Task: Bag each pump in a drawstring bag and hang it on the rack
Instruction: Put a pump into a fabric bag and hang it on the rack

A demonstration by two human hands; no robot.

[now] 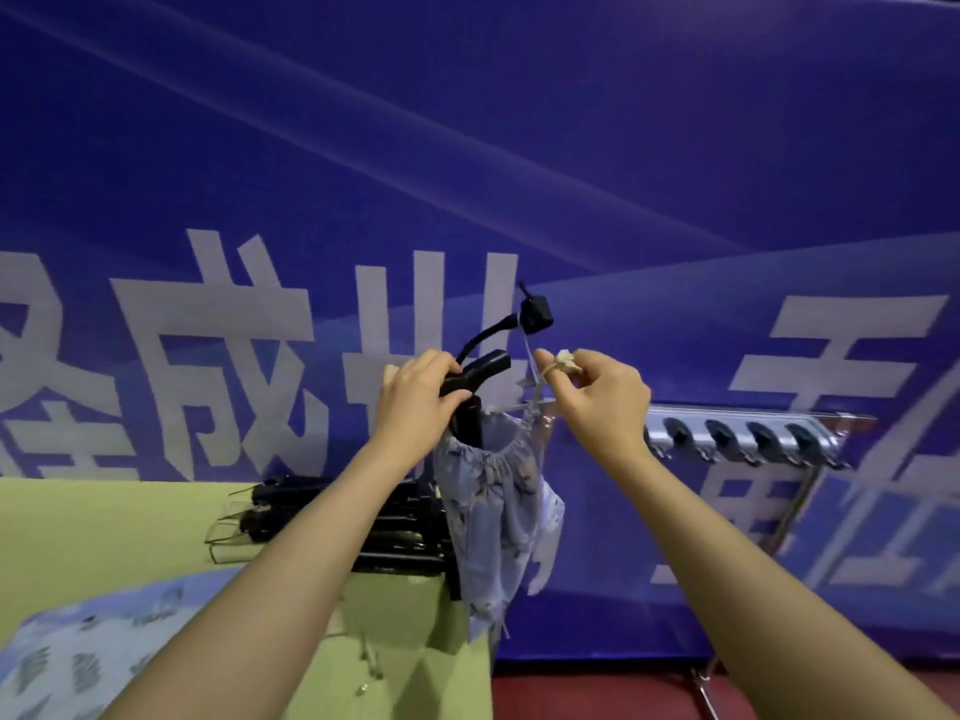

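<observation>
One pump point(470, 402) sat bagged; left hand point(415, 402) gripped its handle, right hand point(602, 402) pinched the drawstring point(563, 362). Rack point(748, 439) bare; more pumps point(332, 517) waited on tabletop point(104, 527).

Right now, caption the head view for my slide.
Left hand grips black pump handle in floral drawstring bag; right hand pinches cream cord, silver rack beyond.

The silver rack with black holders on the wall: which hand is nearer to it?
Right. The right hand pinches the drawstring just left of the rack; the left hand grips the pump handle farther left.
</observation>
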